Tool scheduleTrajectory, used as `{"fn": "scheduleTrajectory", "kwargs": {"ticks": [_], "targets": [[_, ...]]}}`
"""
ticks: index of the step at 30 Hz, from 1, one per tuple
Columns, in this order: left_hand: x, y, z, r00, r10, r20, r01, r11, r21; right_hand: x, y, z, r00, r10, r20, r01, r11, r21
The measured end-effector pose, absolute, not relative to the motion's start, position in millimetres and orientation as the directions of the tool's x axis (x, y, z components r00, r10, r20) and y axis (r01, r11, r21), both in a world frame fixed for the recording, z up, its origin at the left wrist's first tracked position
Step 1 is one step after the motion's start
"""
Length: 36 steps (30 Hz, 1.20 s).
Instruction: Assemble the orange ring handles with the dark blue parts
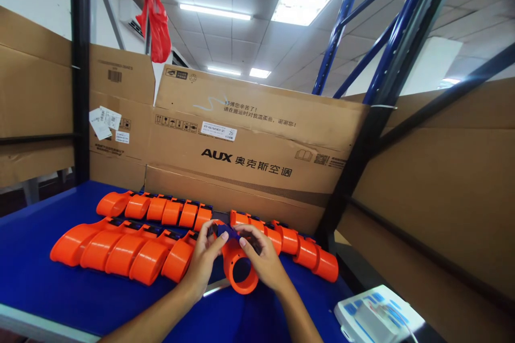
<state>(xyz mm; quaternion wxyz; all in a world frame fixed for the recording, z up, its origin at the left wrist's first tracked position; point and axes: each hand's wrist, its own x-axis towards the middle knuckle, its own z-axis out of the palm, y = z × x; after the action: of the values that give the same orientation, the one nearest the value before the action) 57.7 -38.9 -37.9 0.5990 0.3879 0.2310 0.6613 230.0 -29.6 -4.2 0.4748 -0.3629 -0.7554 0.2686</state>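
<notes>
An orange ring-shaped part with a dark blue piece at its upper end is held between my two hands at the centre. My left hand pinches the blue piece from the left, thumb on top. From the right, my right hand closes on the same part, thumb near the blue piece. The round opening of the part faces me, low between the hands. Just below, a thin pale tool lies on the table, partly hidden.
Rows of orange parts stand on the blue table at left, with more at right. A white device sits at the lower right. Cardboard and dark posts surround the table.
</notes>
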Motion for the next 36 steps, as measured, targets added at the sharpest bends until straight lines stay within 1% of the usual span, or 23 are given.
{"fn": "scheduleTrajectory", "kwargs": {"ticks": [5,8,10,13,16,18,23,29,33,36], "targets": [[57.4,-36.3,-38.3,0.027,0.969,0.246,-0.713,-0.154,0.684,229.5,-32.7,-6.4,-0.335,0.804,0.490,0.345,0.589,-0.731],[58.4,-34.9,-41.1,0.016,0.970,0.241,-0.735,-0.152,0.661,230.6,-35.3,-6.2,-0.368,0.782,0.503,0.401,0.621,-0.673],[58.3,-34.4,-41.9,-0.005,0.971,0.238,-0.731,-0.166,0.662,232.0,-36.1,-5.2,-0.356,0.753,0.554,0.480,0.656,-0.582],[56.8,-33.2,-40.5,-0.011,0.976,0.220,-0.719,-0.160,0.677,234.1,-36.0,-3.8,-0.345,0.683,0.644,0.599,0.689,-0.409],[55.4,-31.4,-38.1,-0.026,0.984,0.176,-0.679,-0.146,0.719,234.6,-35.4,-3.5,-0.383,0.612,0.692,0.650,0.711,-0.270],[55.3,-30.6,-37.2,-0.064,0.985,0.162,-0.651,-0.165,0.741,234.2,-35.4,-3.5,-0.408,0.585,0.701,0.661,0.719,-0.215],[56.6,-30.4,-37.1,-0.103,0.969,0.224,-0.620,-0.238,0.747,234.0,-37.0,-2.1,-0.426,0.560,0.710,0.663,0.727,-0.175],[55.7,-29.9,-35.9,-0.091,0.961,0.262,-0.601,-0.263,0.755,233.4,-38.5,-1.9,-0.401,0.531,0.746,0.671,0.725,-0.156],[54.4,-29.6,-35.3,-0.100,0.953,0.287,-0.587,-0.290,0.756,231.7,-40.3,-1.4,-0.409,0.535,0.739,0.680,0.719,-0.145],[54.5,-28.9,-35.7,-0.102,0.954,0.282,-0.581,-0.288,0.761,230.3,-42.5,-0.7,-0.405,0.550,0.730,0.678,0.716,-0.164]]}}
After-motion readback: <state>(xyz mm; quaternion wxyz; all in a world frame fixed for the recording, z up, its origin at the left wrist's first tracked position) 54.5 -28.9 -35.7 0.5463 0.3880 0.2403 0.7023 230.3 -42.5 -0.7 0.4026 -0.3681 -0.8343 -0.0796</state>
